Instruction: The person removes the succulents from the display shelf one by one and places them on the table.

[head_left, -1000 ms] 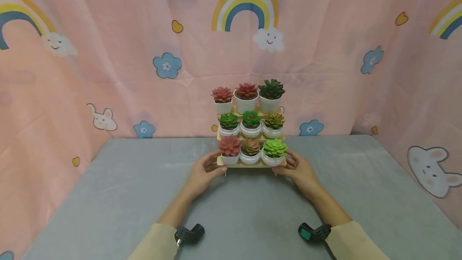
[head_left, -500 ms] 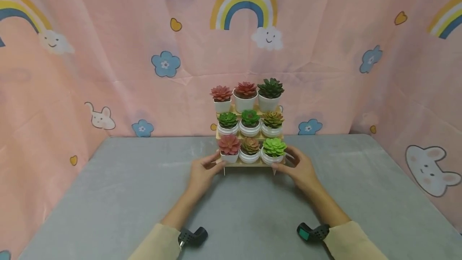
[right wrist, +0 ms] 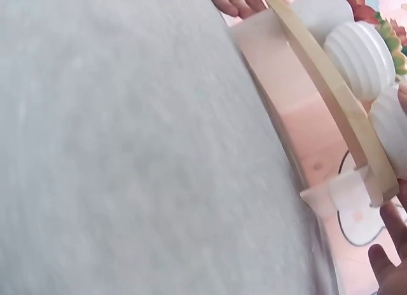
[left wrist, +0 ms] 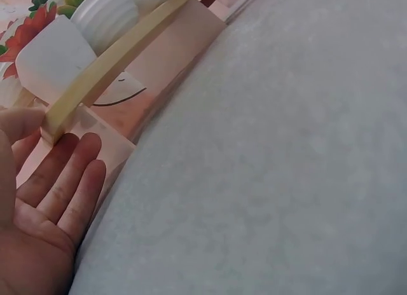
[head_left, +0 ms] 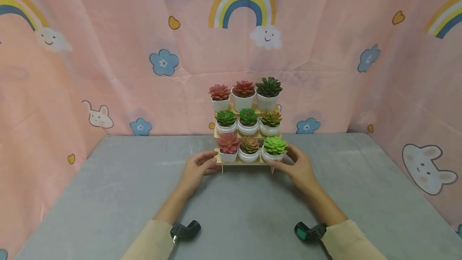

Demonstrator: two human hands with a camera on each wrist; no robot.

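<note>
**Two hands hold a tiered plant stand**

A grey table (head_left: 108,196) stands before a pink rainbow curtain (head_left: 108,31). At its middle, a wooden three-step stand (head_left: 245,162) carries nine potted succulents. The left hand (head_left: 196,167) and right hand (head_left: 297,166) grip the bottom shelf's ends. Only the wrist views show the shelf's underside, with fingers (left wrist: 67,180) beneath the plank.

Head camera looks forward and down from above the grey table (head_left: 108,196); both wrist cameras sit close, apparently beneath the wooden shelf (left wrist: 108,69), which all views share
</note>
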